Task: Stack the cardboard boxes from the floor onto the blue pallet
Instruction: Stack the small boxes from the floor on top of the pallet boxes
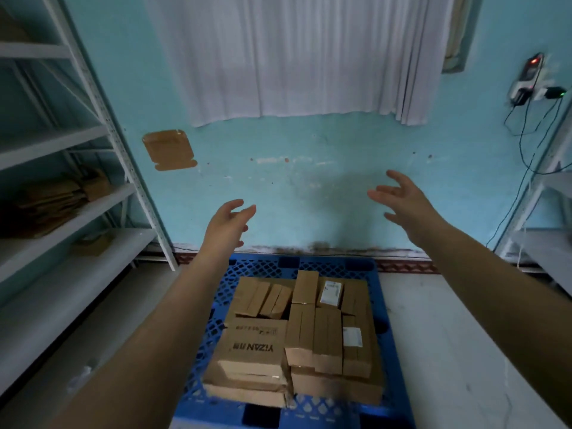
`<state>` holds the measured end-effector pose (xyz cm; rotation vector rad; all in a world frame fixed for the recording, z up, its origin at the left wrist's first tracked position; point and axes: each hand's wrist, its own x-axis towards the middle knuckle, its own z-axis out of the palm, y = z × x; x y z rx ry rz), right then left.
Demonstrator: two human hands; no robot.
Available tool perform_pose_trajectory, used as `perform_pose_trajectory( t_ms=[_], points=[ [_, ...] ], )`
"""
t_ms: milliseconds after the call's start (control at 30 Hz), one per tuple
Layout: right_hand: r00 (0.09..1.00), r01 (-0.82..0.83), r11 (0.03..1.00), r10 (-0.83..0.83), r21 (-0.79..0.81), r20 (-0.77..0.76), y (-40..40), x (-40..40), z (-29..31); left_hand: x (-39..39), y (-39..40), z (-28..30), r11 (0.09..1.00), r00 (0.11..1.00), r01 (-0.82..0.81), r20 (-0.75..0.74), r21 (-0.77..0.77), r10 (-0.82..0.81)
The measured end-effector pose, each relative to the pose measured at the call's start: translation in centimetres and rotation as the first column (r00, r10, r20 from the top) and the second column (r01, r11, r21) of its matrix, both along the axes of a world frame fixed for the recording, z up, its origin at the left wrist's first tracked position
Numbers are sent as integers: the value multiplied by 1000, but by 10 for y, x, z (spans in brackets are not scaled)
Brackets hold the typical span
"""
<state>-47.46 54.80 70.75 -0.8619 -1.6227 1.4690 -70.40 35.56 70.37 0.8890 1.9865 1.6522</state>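
Left hand (227,222) and right hand (405,201) both spread, empty, raised above cardboard boxes (294,335) stacked on blue pallet (382,311); advise seating further boxes flush, edges aligned.

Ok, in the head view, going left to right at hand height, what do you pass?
White metal shelving → cardboard patch taped on the wall → left hand → right hand → dangling black charger cables.
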Motion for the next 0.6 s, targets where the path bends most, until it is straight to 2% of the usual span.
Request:
perform_pose_trajectory(
  t_ms=[167, 367, 600],
  points=[
    [999, -3, 997, 6, -74, 51, 15, -35, -28, -37, 16, -29, 999, 998, -23, 65, -44, 26],
    [988, -99, 988, 112, -122, 110, 56, -112, -62, -94, 62, -41, 994, 997, -65, 43, -84, 69],
    [965, -182, 972, 206, -150, 160, 83, -198, -66, -155, 91, -42, 989, 993, -111, 20, -94, 113]
  ],
)
